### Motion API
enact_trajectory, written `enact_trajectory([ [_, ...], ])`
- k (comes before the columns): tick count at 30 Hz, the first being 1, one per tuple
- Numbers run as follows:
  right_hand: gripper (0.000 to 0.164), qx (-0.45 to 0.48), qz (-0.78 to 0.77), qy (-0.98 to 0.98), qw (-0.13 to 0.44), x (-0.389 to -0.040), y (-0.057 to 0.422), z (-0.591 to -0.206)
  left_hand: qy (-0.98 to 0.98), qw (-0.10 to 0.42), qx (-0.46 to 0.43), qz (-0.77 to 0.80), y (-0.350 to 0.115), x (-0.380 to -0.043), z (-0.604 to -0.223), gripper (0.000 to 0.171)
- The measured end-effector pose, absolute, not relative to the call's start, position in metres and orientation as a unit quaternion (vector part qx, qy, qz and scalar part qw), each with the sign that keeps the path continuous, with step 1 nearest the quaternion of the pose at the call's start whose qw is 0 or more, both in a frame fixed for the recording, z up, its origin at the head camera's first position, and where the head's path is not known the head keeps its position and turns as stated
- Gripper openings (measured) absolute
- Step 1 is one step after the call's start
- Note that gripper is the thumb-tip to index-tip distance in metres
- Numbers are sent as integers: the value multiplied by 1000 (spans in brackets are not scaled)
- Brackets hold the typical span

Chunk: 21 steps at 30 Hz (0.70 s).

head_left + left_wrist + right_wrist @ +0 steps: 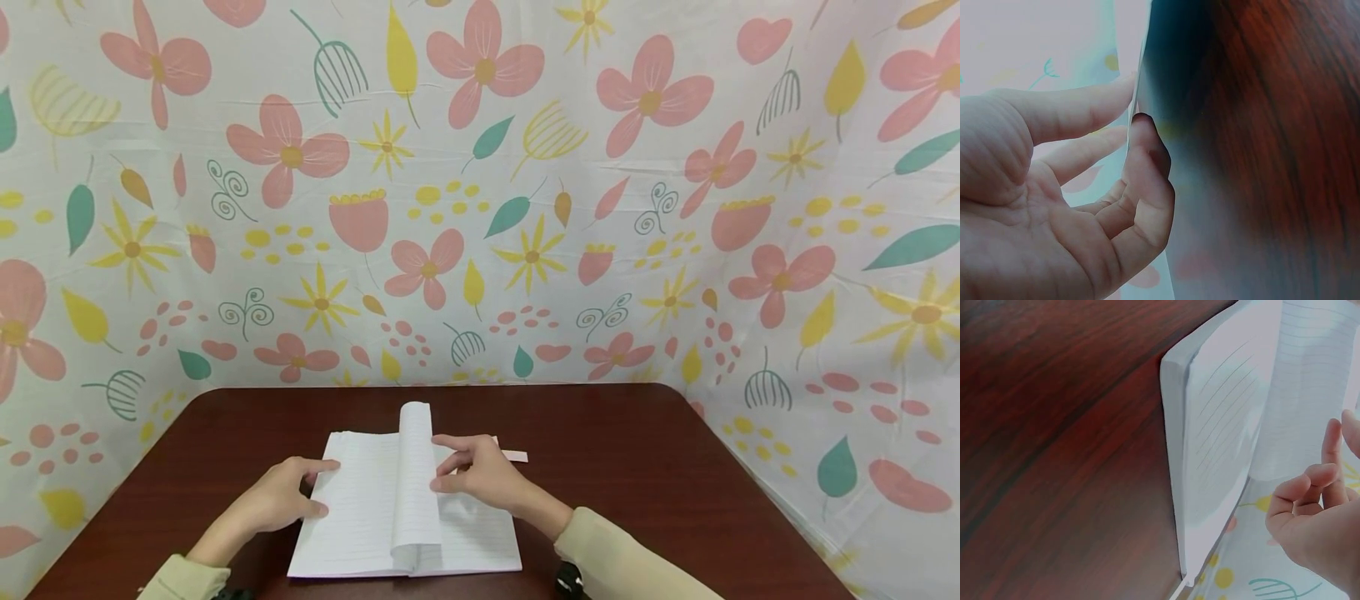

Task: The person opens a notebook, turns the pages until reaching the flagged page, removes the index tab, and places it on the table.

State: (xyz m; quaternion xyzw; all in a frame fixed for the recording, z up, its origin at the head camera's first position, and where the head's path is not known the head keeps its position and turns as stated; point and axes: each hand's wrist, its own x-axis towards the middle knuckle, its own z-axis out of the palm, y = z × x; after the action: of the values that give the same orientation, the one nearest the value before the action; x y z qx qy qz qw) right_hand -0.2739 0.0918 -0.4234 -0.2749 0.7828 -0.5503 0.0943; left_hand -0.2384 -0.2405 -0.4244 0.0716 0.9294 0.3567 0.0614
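Note:
An open notebook (352, 500) with ruled white pages lies on the table. Near its middle one page (417, 483) stands up, curled over in a roll. At the left margin my left hand (281, 496) holds the notebook's edge; in the left wrist view the left hand (1054, 187) has fingers on both sides of that thin edge. My right hand (487, 475) is over the right-hand page, index finger and thumb stretched apart against the curled page's right side. The right wrist view shows the right hand (1316, 519) beside the curled page (1307, 381), other fingers bent.
A white strip (516, 456) sticks out from the notebook's right side. The dark brown table (622, 467) extends around the notebook. Behind and at both sides hangs a flower-patterned cloth (480, 208).

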Motion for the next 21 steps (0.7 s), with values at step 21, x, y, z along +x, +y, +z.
enact_trajectory([
  [21,66,-265,-538,795,95,-271,65,-425,929,56,73,359,-240,-238,-424,61],
])
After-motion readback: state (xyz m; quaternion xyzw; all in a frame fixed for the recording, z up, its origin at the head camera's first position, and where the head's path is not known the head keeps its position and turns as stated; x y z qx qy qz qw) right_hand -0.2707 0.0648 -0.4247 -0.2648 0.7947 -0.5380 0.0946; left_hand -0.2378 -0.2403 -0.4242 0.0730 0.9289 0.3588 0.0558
